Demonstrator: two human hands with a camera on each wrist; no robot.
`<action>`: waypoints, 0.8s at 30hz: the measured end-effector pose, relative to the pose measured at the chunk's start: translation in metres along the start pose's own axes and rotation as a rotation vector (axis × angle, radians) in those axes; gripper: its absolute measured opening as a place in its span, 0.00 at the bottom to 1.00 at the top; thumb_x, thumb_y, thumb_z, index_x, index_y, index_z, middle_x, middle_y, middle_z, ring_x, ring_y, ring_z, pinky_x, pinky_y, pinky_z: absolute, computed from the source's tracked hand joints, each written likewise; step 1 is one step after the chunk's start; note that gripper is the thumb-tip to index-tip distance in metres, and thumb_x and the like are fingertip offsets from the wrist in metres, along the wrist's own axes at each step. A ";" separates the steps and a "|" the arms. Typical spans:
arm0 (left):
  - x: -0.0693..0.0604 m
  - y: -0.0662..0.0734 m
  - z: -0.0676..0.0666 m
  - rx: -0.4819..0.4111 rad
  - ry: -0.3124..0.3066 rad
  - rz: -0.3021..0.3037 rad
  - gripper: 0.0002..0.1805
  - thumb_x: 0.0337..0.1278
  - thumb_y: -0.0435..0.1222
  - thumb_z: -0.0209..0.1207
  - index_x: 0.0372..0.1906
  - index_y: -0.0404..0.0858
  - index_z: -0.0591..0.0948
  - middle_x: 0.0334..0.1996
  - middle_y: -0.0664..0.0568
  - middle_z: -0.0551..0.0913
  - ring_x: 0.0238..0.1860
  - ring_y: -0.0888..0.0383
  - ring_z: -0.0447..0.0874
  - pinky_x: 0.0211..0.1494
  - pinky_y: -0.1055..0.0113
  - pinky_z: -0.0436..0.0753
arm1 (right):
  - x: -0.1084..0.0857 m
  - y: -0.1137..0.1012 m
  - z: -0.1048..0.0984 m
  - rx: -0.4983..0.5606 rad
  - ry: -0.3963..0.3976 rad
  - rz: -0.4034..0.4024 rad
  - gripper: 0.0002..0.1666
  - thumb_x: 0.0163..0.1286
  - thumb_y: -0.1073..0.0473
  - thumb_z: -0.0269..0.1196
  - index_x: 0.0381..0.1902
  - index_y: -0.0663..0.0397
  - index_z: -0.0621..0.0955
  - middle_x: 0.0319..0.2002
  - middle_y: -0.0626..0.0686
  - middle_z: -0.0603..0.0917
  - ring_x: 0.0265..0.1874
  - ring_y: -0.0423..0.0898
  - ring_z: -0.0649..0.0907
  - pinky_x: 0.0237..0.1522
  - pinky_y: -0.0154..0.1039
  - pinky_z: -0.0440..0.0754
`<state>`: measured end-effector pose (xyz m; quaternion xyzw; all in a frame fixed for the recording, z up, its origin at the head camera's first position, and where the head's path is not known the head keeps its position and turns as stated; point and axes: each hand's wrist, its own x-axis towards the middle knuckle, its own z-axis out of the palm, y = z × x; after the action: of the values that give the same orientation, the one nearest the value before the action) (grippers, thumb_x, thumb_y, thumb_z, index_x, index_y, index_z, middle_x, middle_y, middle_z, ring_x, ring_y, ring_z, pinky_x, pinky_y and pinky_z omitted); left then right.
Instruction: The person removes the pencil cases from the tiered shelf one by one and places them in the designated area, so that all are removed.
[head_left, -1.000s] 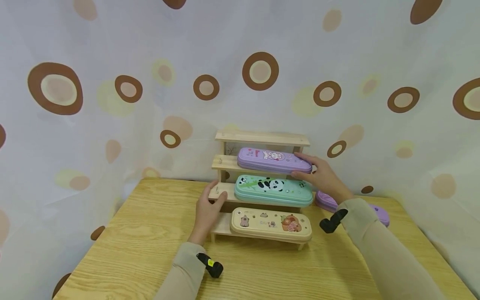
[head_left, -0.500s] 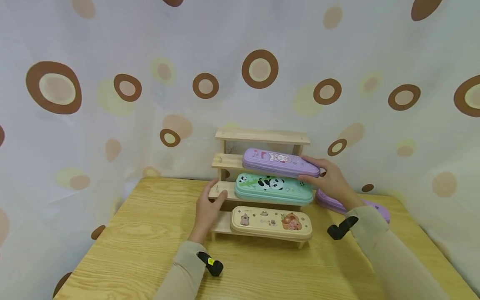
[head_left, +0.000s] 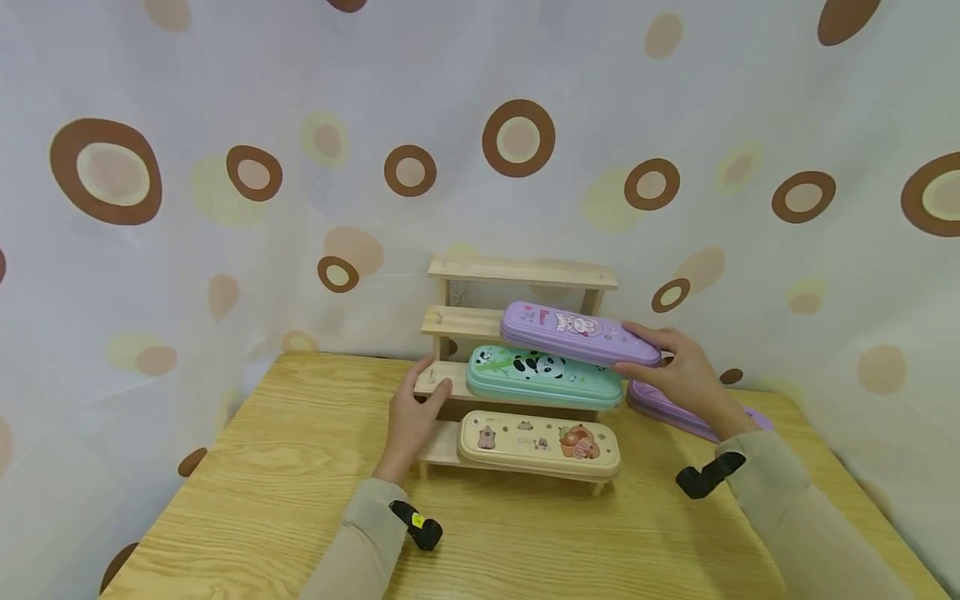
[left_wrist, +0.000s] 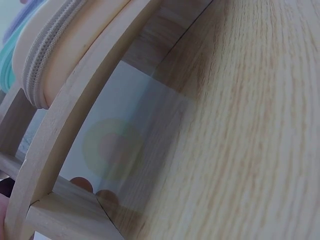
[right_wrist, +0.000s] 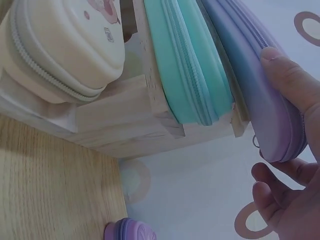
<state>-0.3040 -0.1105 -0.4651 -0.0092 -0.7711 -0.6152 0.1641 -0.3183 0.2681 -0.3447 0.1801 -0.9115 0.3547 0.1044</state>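
Note:
In the head view my right hand [head_left: 686, 375] pinches the right end of a lilac pencil case [head_left: 573, 329] with a rabbit print. The case tilts, its left part over the second-highest shelf; its zip and my thumb show in the right wrist view. My left hand [head_left: 412, 412] holds the left end of the stepped wooden rack [head_left: 450, 271] at the second shelf from the bottom, its thumb in front. That shelf bears a mint panda pencil case [head_left: 543, 375]. A cream pencil case [head_left: 538, 446] with bear prints lies on the lowest shelf.
On the wooden table [head_left: 247, 483], right of the rack, another purple pencil case [head_left: 660, 404] lies partly behind my right forearm. A spotted cloth [head_left: 315, 83] hangs behind the table. Each wrist carries a black camera mount [head_left: 416, 525].
My right hand has moved right and slightly down with the lilac pencil case, baring more of its shelf's left part. The left hand has stayed on the rack.

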 end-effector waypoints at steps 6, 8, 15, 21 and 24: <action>-0.001 0.002 0.000 -0.012 -0.002 0.009 0.30 0.66 0.47 0.61 0.71 0.49 0.69 0.71 0.52 0.67 0.72 0.50 0.61 0.73 0.50 0.61 | -0.014 0.003 -0.010 -0.001 0.031 0.032 0.45 0.59 0.43 0.73 0.72 0.45 0.70 0.58 0.60 0.75 0.43 0.51 0.75 0.35 0.33 0.79; -0.001 0.001 0.000 -0.011 -0.002 0.003 0.30 0.66 0.48 0.61 0.71 0.50 0.69 0.71 0.52 0.67 0.72 0.50 0.61 0.72 0.50 0.61 | -0.018 0.007 -0.013 -0.001 0.046 0.047 0.45 0.60 0.43 0.72 0.72 0.44 0.70 0.58 0.61 0.75 0.38 0.51 0.77 0.29 0.34 0.81; 0.000 -0.001 -0.003 -0.005 -0.001 -0.004 0.30 0.66 0.49 0.61 0.71 0.51 0.69 0.71 0.53 0.67 0.72 0.51 0.61 0.73 0.51 0.61 | -0.030 0.020 -0.024 -0.044 0.094 0.070 0.45 0.60 0.44 0.72 0.72 0.43 0.70 0.60 0.62 0.74 0.38 0.51 0.75 0.30 0.30 0.77; 0.000 0.000 -0.003 -0.008 -0.008 0.004 0.30 0.66 0.49 0.61 0.71 0.51 0.70 0.70 0.53 0.68 0.72 0.51 0.61 0.73 0.51 0.61 | -0.041 0.032 -0.032 -0.003 0.115 0.079 0.44 0.61 0.48 0.73 0.73 0.45 0.69 0.59 0.61 0.74 0.31 0.48 0.78 0.27 0.30 0.78; 0.000 0.001 -0.002 -0.005 -0.011 0.004 0.30 0.66 0.48 0.60 0.71 0.51 0.70 0.70 0.53 0.68 0.72 0.51 0.61 0.73 0.50 0.61 | -0.048 0.039 -0.035 -0.011 0.134 0.079 0.43 0.63 0.49 0.72 0.73 0.46 0.68 0.57 0.62 0.75 0.35 0.47 0.74 0.29 0.28 0.74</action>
<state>-0.3029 -0.1125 -0.4640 -0.0146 -0.7705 -0.6165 0.1612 -0.2876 0.3308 -0.3583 0.1191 -0.9109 0.3647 0.1519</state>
